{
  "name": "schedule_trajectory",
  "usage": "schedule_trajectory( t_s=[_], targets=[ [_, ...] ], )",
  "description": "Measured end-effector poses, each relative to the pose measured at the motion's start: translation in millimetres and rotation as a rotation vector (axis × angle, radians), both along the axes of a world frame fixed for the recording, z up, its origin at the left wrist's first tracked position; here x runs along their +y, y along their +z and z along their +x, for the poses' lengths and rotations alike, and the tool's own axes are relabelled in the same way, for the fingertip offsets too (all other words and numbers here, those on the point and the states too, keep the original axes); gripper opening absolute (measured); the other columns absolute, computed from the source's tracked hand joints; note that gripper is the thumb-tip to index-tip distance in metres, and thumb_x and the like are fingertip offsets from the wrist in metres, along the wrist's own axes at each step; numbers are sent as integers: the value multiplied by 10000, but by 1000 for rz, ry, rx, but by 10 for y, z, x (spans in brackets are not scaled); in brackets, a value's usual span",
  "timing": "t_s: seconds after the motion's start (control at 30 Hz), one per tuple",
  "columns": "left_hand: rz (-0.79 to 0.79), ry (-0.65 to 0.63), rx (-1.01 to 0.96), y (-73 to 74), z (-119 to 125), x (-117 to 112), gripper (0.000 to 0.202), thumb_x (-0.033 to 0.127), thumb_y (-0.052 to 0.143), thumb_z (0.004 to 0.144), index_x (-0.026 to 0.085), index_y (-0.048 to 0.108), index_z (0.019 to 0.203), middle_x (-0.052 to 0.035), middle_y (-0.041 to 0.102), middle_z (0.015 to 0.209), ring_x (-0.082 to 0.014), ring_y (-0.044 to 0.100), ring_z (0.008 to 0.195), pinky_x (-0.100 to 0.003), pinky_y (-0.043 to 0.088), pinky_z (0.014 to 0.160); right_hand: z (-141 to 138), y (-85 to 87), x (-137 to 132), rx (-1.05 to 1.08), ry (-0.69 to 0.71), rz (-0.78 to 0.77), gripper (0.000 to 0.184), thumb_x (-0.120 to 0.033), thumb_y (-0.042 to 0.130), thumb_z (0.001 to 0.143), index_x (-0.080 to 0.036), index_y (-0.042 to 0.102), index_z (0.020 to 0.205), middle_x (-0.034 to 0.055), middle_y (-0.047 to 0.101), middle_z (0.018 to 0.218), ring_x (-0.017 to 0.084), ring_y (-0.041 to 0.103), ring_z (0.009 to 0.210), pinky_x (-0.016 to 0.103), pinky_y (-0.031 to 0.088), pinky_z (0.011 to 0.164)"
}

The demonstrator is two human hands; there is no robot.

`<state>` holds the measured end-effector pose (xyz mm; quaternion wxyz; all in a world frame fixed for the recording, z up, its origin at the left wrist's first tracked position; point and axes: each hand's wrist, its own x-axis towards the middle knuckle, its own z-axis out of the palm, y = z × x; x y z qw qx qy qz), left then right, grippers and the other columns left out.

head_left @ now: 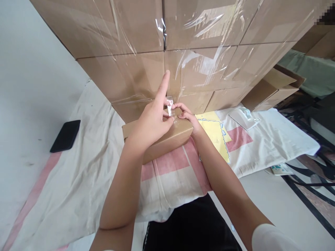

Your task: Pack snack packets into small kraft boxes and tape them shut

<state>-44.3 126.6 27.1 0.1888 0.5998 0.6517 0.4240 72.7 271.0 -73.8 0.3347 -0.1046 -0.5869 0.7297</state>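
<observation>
A small brown cardboard box (167, 146) lies closed on a cloth-covered surface in front of me. My left hand (154, 120) is over its top, index finger stretched up and away, with the thumb and other fingers pinching a short strip of clear tape (170, 107). The strip stands up from the box top, and its lower end seems to touch the cardboard. My right hand (187, 115) grips the box's right end, its fingers bent close to the tape. Part of the box is hidden behind my left hand and forearm.
Large stacked cartons (136, 75) wrapped in clear film rise directly behind the box. Yellow sheets (213, 134) and a white tape dispenser (244, 118) lie to the right. An open carton (274, 87) stands beyond them. A black phone (65, 136) rests at left.
</observation>
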Motion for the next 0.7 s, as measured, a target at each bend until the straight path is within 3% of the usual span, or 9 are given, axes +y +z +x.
schedule_trajectory(
  t_s=[0.37, 0.7],
  targets=[
    [-43, 8, 30, -35, -25, 22, 1115, 98, 640, 868, 500, -67, 1632, 4, 642, 1225, -145, 714, 852, -293, 562, 815, 3, 9, -3, -18, -32, 44, 316, -252, 561, 731, -242, 618, 1042, 18, 606, 1141, 226, 554, 960, 332, 484, 844],
    [-87, 82, 20, -25, -35, 10, 1132, 90, 640, 875, 445, -118, 1636, -13, 659, 1244, -112, 670, 801, -310, 564, 859, 12, 39, -8, -44, 9, 7, 349, -281, 585, 722, -248, 602, 1069, 21, 615, 1053, 232, 575, 911, 333, 478, 779]
  ],
)
